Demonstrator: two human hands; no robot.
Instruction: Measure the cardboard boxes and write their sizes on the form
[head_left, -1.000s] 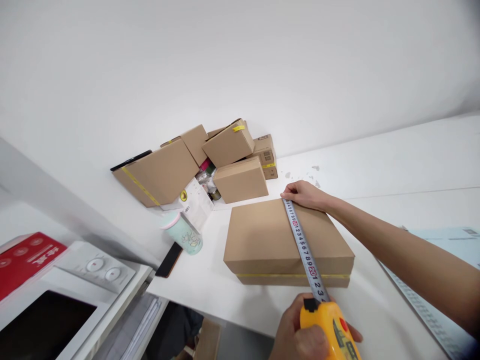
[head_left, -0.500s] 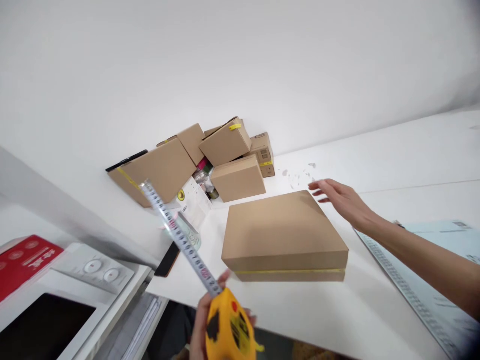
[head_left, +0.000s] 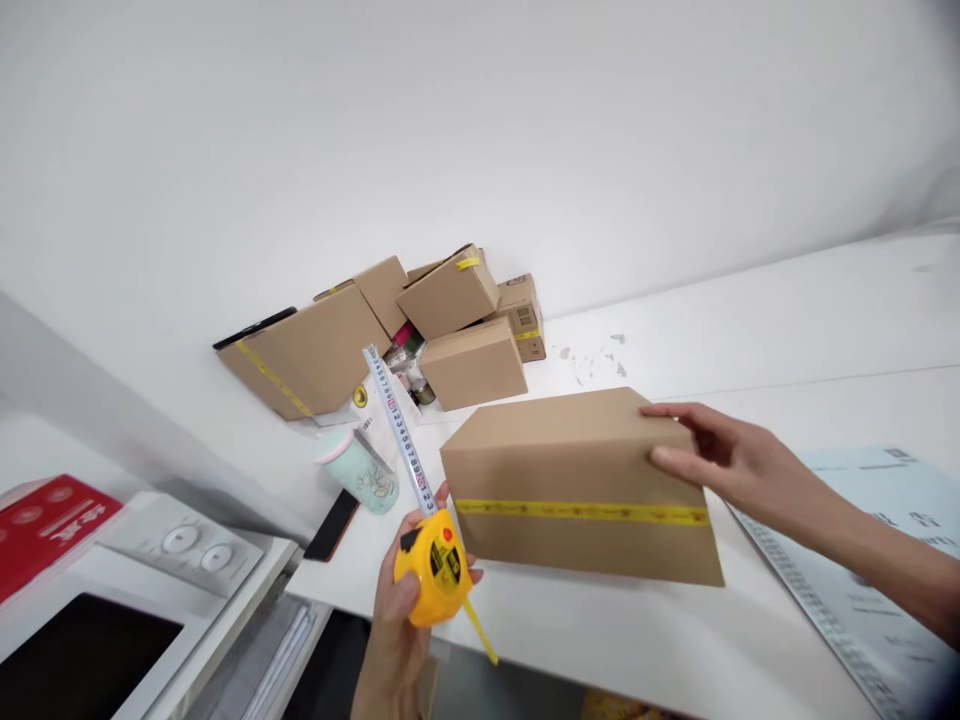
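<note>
In my left hand (head_left: 391, 610) is a yellow tape measure (head_left: 429, 585), its case wrapped by my fingers and thumb. The extended metal blade (head_left: 405, 440) points up and away to the left, its far end in the air, and a yellow strap hangs from the case. My right hand (head_left: 712, 450) grips the upper right edge of a closed cardboard box (head_left: 570, 470), thumb on the front face and fingers over the top. This box is tilted, so its front face with a strip of yellow tape shows broadly. The left fingertips are close to its left side; whether they touch is unclear.
Several cardboard boxes (head_left: 472, 370) are stacked against the wall. A mint tumbler (head_left: 360, 475) stands near a dark flat object (head_left: 332, 525) at the table's left edge. A microwave (head_left: 120, 620) is at lower left, and a pale blue printed sheet (head_left: 862, 560) lies on the right.
My right hand has come down onto the box and taken hold of it. The box has tilted, showing more front face. My left hand has raised the tape measure, its blade now steeper.
</note>
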